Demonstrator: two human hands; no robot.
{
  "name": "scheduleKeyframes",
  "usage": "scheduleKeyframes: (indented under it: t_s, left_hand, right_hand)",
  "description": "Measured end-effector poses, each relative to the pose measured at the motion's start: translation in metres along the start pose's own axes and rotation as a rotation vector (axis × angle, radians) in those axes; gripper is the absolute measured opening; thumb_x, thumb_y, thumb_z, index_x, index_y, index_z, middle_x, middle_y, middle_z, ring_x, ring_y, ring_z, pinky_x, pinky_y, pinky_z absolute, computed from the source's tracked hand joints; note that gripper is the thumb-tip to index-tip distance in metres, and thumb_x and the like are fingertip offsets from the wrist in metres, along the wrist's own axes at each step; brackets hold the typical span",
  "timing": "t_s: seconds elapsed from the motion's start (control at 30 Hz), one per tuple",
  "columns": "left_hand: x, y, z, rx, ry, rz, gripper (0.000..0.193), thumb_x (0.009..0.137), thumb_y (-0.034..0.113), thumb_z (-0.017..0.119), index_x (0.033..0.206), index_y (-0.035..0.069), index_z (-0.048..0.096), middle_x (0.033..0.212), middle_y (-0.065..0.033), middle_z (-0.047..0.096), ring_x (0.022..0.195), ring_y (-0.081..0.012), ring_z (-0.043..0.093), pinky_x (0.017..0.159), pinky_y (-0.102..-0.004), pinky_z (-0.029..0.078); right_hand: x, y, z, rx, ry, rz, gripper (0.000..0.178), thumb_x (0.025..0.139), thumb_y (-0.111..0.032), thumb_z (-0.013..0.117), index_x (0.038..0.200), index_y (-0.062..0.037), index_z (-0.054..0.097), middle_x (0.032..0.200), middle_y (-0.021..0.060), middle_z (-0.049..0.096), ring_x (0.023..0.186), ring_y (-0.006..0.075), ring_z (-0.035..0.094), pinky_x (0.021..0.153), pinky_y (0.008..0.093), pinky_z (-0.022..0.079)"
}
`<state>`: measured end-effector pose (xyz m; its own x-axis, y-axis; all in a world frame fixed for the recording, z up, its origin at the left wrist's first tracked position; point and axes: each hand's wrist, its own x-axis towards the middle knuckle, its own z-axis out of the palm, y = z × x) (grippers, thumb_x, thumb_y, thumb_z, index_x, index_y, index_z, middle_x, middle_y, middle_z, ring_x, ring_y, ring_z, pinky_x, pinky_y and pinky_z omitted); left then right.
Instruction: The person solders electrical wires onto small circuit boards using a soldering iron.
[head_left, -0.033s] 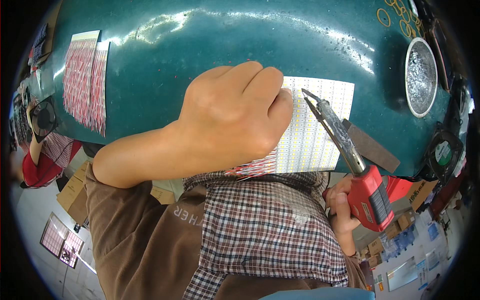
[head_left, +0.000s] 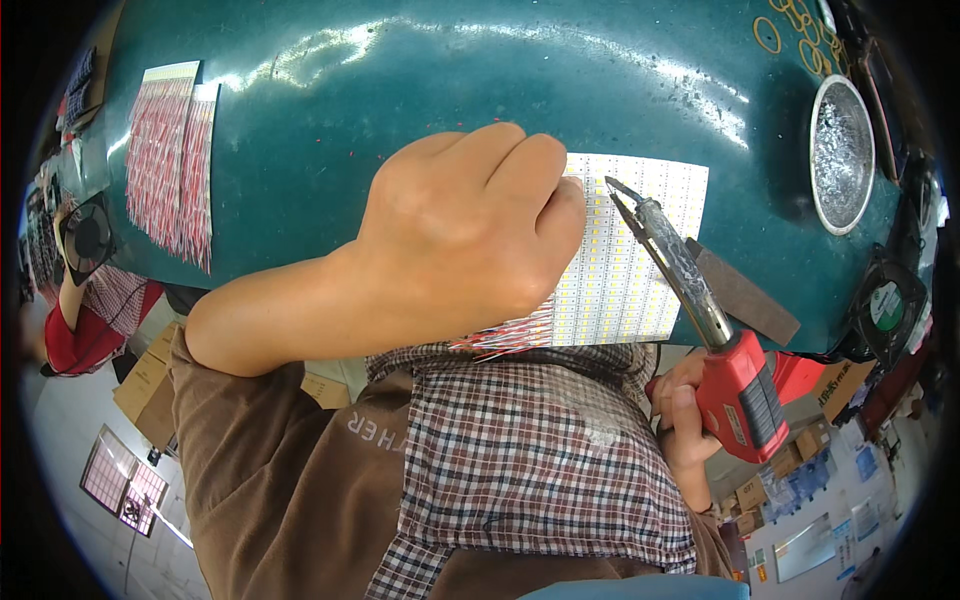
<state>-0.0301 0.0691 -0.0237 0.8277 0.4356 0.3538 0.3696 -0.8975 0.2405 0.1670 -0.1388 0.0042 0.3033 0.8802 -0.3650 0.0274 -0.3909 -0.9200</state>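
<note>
My right hand (head_left: 684, 415) grips a red soldering gun (head_left: 742, 400) with a long metal barrel. Its dark tip and the thin feed tube beside it point up and left over a white LED strip panel (head_left: 640, 270) lined with rows of small yellow chips. My left hand (head_left: 475, 215) is closed over the panel's left part, with thumb and fingers curled together near the top edge. Whatever it pinches is hidden behind the fingers. Red and white wires (head_left: 505, 335) stick out below that hand, at the panel's lower left.
Two wired panels (head_left: 170, 150) lie on the green table (head_left: 300, 120) at the left. A grey-brown bar (head_left: 745, 290) rests by the panel. At the right are a metal bowl (head_left: 842, 155), yellow rings (head_left: 767, 36) and a black fan (head_left: 892, 305). Another person's red sleeve (head_left: 68, 335) shows far left.
The soldering gun's tip has shifted very slightly to the right over the panel. My left hand and the panel have stayed in place.
</note>
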Motion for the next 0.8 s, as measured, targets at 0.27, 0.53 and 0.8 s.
scheduleKeyframes:
  t_s: [0.27,0.53,0.8]
  left_hand:
    - [0.002,0.001,-0.002,0.006,-0.03,-0.015,0.031,0.052,0.007,0.064,0.083,0.002,0.067,0.064,-0.0005,0.047,0.052,-0.0108,0.045,0.039,-0.0224,0.033]
    - [0.0,0.001,0.0,-0.004,0.084,0.025,0.033,0.052,0.006,0.064,0.085,0.002,0.068,0.066,-0.0013,0.052,0.052,-0.0116,0.046,0.04,-0.0226,0.035]
    - [-0.002,0.002,0.005,-0.046,0.09,0.026,0.033,0.053,0.006,0.063,0.085,0.001,0.068,0.064,-0.0011,0.051,0.051,-0.0121,0.048,0.039,-0.0238,0.035]
  right_hand:
    - [0.001,0.0,0.0,0.055,0.007,0.01,0.007,0.085,-0.003,0.05,0.087,0.0033,0.047,0.073,0.0083,0.045,0.041,0.0078,0.036,0.04,0.0238,0.032]
    - [0.001,0.002,-0.004,0.03,-0.007,-0.064,0.012,0.085,-0.004,0.051,0.093,0.0048,0.048,0.071,0.0077,0.046,0.042,0.0082,0.037,0.04,0.0238,0.033]
    - [-0.01,0.007,-0.006,-0.106,0.026,0.006,0.021,0.084,-0.005,0.053,0.101,0.0056,0.047,0.06,0.0058,0.046,0.045,0.0099,0.039,0.044,0.0248,0.035]
